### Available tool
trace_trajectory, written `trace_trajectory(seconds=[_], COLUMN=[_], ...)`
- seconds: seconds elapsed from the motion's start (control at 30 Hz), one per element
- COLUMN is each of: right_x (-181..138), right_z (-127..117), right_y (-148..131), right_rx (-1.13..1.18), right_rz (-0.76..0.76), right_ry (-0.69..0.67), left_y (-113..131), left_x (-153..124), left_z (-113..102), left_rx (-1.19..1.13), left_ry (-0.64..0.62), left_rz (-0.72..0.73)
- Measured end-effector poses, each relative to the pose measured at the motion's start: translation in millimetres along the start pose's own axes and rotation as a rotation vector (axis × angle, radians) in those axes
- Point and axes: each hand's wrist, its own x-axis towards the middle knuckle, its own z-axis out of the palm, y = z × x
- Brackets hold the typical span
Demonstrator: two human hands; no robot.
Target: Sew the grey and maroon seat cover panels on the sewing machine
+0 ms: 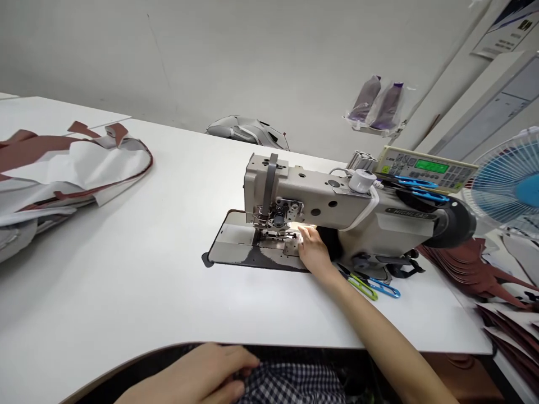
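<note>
Gingham cloth [295,384], dark and white checked, lies at the bottom centre of the frame, beside the left hand [206,370]; that hand's fingers are loosely curled, and whether they pinch the cloth I cannot tell. Beyond the curved front edge spreads a smooth white tabletop [138,280]. Green-handled snips [364,286] and blue-handled snips [384,288] lie right of centre, their handles looped. The right hand [314,252] reaches to the centre, fingers extended by the needle area; whether they hold anything I cannot tell. The sewing machine [311,191] stands right of centre, grey painted metal with a worn bed plate and a dark badge [410,214] apparently reading HIGHLEAD. Brown-and-white sheet pieces [101,163], limp and curling, heap at the left; brown cut pieces [467,269] stack at the right. Behind the machine are a control panel [432,166] with a green display, its characters illegible, and a blue-bladed fan [497,179]. Farther, clear plastic bags [370,106] with purple contents hang before the plain pale wall [252,62].
</note>
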Motion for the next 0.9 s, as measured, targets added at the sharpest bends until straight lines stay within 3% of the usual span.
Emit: trace_trajectory(seconds=[0.07, 0.13, 0.27, 0.43, 0.5, 0.57, 0.7, 0.9], right_x=[18.9, 33.6, 46.4, 47.7, 44.7, 39.4, 27.2, 13.9], right_z=[2.9, 4.7, 3.1, 1.9, 3.4, 6.3, 14.9, 23.0], right_y=[5.9, 11.3, 24.3, 27.0, 23.3, 18.9, 12.0, 1.5], right_rx=[-0.012, 0.003, 0.067, 0.079, 0.077, 0.070, 0.045, -0.092], right_rz=[0.002, -0.030, -0.101, -0.060, -0.059, -0.058, -0.029, -0.028], right_ry=[-0.041, -0.104, -0.207, -0.214, -0.202, -0.167, -0.074, 0.004], left_y=[33.9, 50.0, 49.0, 38.3, 27.5, 11.6, -17.6, -27.3], left_x=[17.3, 31.6, 42.4, 43.2, 46.6, 52.7, 71.6, 116.0], left_z=[-22.4, -33.2, -39.7, -49.3, -52.7, -56.8, -67.6, -70.6], left_rx=[0.060, 0.129, 0.159, 0.131, 0.141, 0.179, 0.347, 0.644], left_ry=[-0.045, -0.103, -0.189, -0.167, -0.079, 0.093, 0.455, 0.575], left_rz=[0.051, 0.105, 0.179, 0.310, 0.400, 0.438, 0.294, 0.295])
